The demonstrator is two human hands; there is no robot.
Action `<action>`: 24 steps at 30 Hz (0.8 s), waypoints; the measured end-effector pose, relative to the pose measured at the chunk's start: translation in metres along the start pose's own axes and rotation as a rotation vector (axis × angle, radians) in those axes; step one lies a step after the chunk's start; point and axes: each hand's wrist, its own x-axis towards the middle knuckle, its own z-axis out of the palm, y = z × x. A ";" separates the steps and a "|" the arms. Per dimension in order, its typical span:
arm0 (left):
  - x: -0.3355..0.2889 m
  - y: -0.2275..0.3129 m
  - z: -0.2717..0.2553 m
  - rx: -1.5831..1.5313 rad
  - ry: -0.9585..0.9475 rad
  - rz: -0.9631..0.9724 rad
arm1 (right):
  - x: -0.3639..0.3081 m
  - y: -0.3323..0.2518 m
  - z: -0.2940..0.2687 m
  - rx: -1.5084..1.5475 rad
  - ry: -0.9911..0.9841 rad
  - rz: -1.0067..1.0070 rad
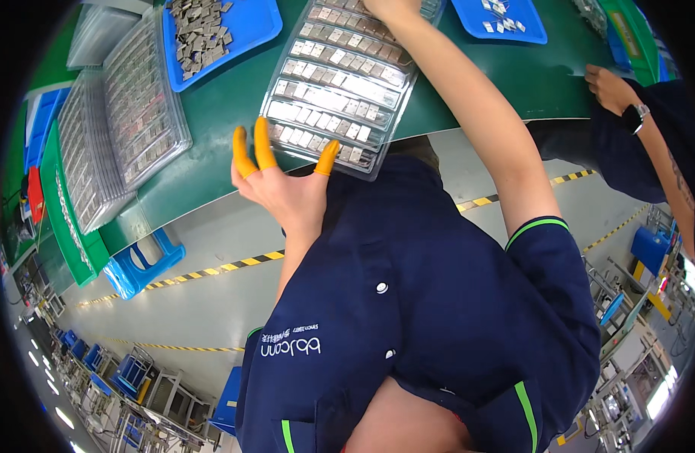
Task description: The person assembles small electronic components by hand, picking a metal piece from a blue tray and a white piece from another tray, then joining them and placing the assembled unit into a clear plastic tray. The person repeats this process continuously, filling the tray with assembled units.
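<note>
A clear plastic blister tray lies tilted across the green bench in front of me, its rows filled with small flat silvery metal parts. At its near left corner is my left hand, with yellow finger cots on the thumb and two fingers. Those fingers are spread, the thumb and one finger lying over the tray's near edge. My right arm reaches across the tray's right side. My right hand is over the far end, its fingers cut off by the upper picture edge.
A blue bin of loose metal parts is at the far left, beside stacked clear trays. Another blue bin holds a few small white pieces. Right of me, a co-worker's hand rests by the bench edge. A blue stool stands below left.
</note>
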 end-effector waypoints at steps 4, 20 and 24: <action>-0.012 -0.012 -0.014 -0.047 -0.011 -0.154 | -0.002 0.002 -0.041 0.140 -0.304 0.034; -0.013 -0.088 -0.042 -0.971 -0.593 -0.901 | -0.089 0.015 -0.124 -0.294 -0.379 0.035; -0.006 -0.098 -0.044 -0.918 -0.658 -0.864 | -0.127 0.009 -0.146 -0.636 -0.339 -0.024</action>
